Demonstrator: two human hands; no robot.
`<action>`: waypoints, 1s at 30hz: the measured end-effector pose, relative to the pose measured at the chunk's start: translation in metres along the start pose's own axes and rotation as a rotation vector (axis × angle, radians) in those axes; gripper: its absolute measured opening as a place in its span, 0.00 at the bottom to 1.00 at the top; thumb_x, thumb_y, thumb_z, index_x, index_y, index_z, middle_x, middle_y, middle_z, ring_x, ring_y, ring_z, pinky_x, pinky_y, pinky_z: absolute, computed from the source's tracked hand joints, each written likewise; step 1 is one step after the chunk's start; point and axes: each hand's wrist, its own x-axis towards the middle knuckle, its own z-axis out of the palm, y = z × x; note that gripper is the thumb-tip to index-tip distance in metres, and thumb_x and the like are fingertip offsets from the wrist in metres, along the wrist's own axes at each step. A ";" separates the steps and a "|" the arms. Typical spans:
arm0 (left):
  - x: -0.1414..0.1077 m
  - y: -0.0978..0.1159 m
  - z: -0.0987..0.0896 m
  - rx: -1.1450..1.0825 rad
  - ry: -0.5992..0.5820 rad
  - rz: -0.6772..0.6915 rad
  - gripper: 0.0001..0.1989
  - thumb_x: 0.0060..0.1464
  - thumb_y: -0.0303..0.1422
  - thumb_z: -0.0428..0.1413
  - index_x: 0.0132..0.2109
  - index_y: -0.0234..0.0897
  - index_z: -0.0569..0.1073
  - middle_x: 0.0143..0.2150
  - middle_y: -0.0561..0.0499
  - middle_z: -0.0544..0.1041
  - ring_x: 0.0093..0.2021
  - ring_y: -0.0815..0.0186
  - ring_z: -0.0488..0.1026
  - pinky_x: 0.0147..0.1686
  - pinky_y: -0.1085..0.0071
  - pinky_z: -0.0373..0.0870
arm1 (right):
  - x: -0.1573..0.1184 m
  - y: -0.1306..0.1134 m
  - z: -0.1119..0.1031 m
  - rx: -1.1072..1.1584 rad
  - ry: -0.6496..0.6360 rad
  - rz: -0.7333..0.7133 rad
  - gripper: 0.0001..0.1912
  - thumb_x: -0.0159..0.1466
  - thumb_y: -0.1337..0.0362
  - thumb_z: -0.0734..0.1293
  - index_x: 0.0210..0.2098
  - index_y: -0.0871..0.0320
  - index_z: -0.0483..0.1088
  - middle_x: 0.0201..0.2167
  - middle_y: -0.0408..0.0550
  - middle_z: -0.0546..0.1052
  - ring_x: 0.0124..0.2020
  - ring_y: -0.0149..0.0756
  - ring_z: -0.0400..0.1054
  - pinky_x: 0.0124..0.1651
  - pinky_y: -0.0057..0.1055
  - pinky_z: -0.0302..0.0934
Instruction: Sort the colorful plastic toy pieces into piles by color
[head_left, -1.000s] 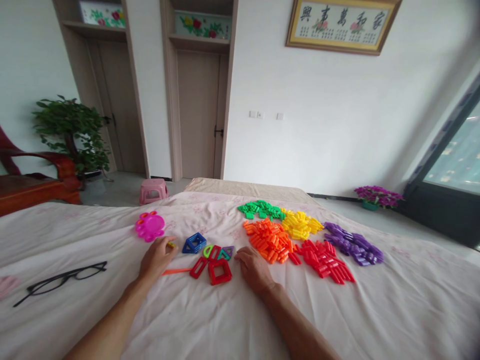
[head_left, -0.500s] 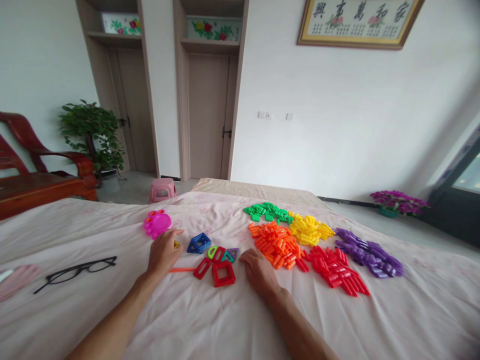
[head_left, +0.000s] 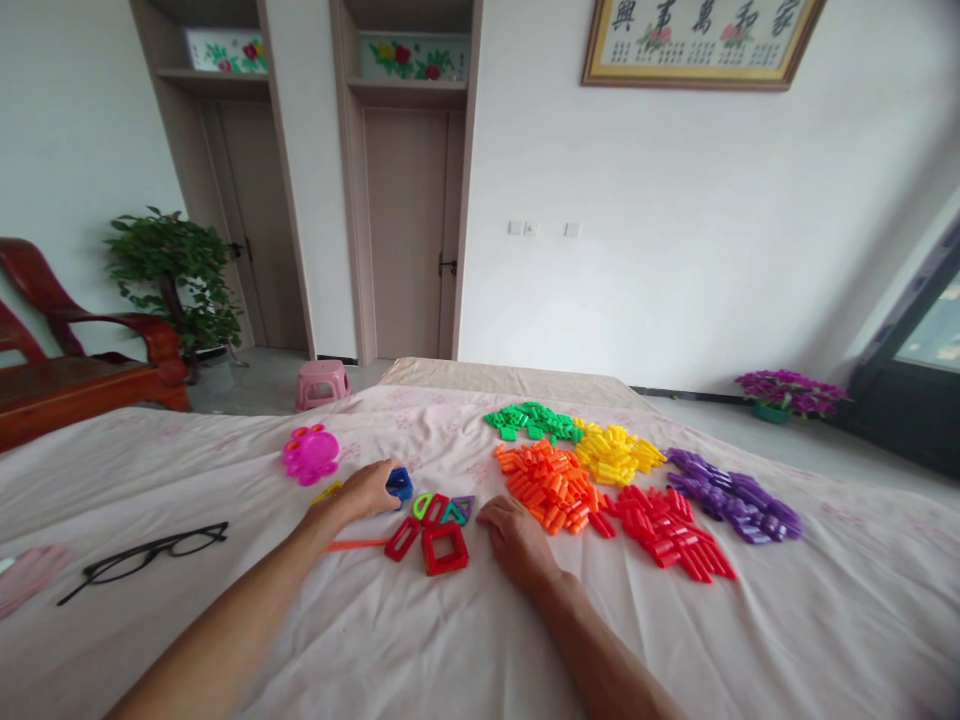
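Observation:
My left hand (head_left: 366, 492) is at a small stack of blue magnetic tiles (head_left: 400, 486), its thumb and fingers closed around the stack's left side. Part of the blue stack is hidden by the fingers. Just to the right lie red square tiles (head_left: 445, 572), red rectangular frames (head_left: 403, 540), a lime half-round tile (head_left: 422, 506), a teal triangle (head_left: 454, 512) and a purple triangle (head_left: 465, 508). My right hand (head_left: 517, 540) rests on the cloth with its fingers loosely bent and nothing visible in them, between these tiles and the orange pile (head_left: 551, 485).
Piles of green (head_left: 532, 421), yellow (head_left: 616, 453), red (head_left: 671, 530) and purple pieces (head_left: 731, 495) lie to the right. At left are a pink paw-shaped tray (head_left: 315, 452), black glasses (head_left: 146, 560) and a pink cloth item (head_left: 34, 578). An orange strip (head_left: 356, 545) lies beneath my left forearm.
My left hand has moved right, from beside a yellow piece near the pink tray to the blue tiles, and closed on them. My right hand stays in place. The view has shifted slightly.

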 end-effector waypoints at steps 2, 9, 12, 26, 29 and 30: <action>0.002 -0.009 -0.006 -0.026 -0.070 0.063 0.34 0.40 0.27 0.58 0.59 0.42 0.71 0.54 0.47 0.79 0.51 0.58 0.77 0.48 0.70 0.70 | 0.001 0.000 0.000 -0.002 -0.001 -0.002 0.17 0.60 0.76 0.59 0.38 0.55 0.76 0.40 0.48 0.76 0.44 0.36 0.69 0.50 0.30 0.62; 0.008 -0.022 -0.010 0.011 -0.156 0.210 0.36 0.37 0.28 0.60 0.59 0.44 0.71 0.57 0.48 0.77 0.55 0.54 0.73 0.54 0.66 0.66 | 0.001 -0.004 -0.003 0.007 0.004 -0.002 0.17 0.60 0.77 0.59 0.39 0.56 0.77 0.40 0.48 0.77 0.44 0.36 0.70 0.50 0.30 0.62; 0.008 -0.020 -0.012 0.036 -0.148 0.243 0.34 0.39 0.29 0.59 0.58 0.46 0.73 0.56 0.48 0.78 0.55 0.54 0.74 0.54 0.66 0.66 | 0.000 -0.005 -0.004 0.011 0.005 -0.002 0.17 0.61 0.77 0.59 0.39 0.56 0.77 0.40 0.48 0.77 0.44 0.36 0.70 0.50 0.30 0.62; 0.065 0.025 0.012 0.026 -0.036 0.280 0.34 0.43 0.36 0.61 0.60 0.37 0.72 0.55 0.43 0.78 0.53 0.55 0.76 0.53 0.68 0.68 | 0.001 0.002 0.001 0.003 0.011 0.028 0.18 0.59 0.77 0.59 0.39 0.55 0.76 0.40 0.47 0.77 0.44 0.35 0.70 0.49 0.29 0.62; 0.089 0.044 0.025 0.036 -0.034 0.308 0.34 0.42 0.36 0.62 0.60 0.38 0.71 0.56 0.43 0.78 0.54 0.54 0.75 0.53 0.67 0.67 | 0.001 0.003 0.001 0.002 0.015 0.023 0.18 0.59 0.78 0.59 0.39 0.55 0.76 0.39 0.47 0.77 0.44 0.35 0.70 0.49 0.29 0.61; 0.096 0.048 0.030 0.039 -0.037 0.312 0.34 0.42 0.35 0.62 0.60 0.39 0.71 0.56 0.42 0.77 0.54 0.54 0.74 0.54 0.66 0.67 | 0.000 0.003 0.001 0.003 0.019 0.024 0.18 0.59 0.78 0.59 0.39 0.55 0.76 0.39 0.47 0.77 0.43 0.35 0.70 0.48 0.28 0.61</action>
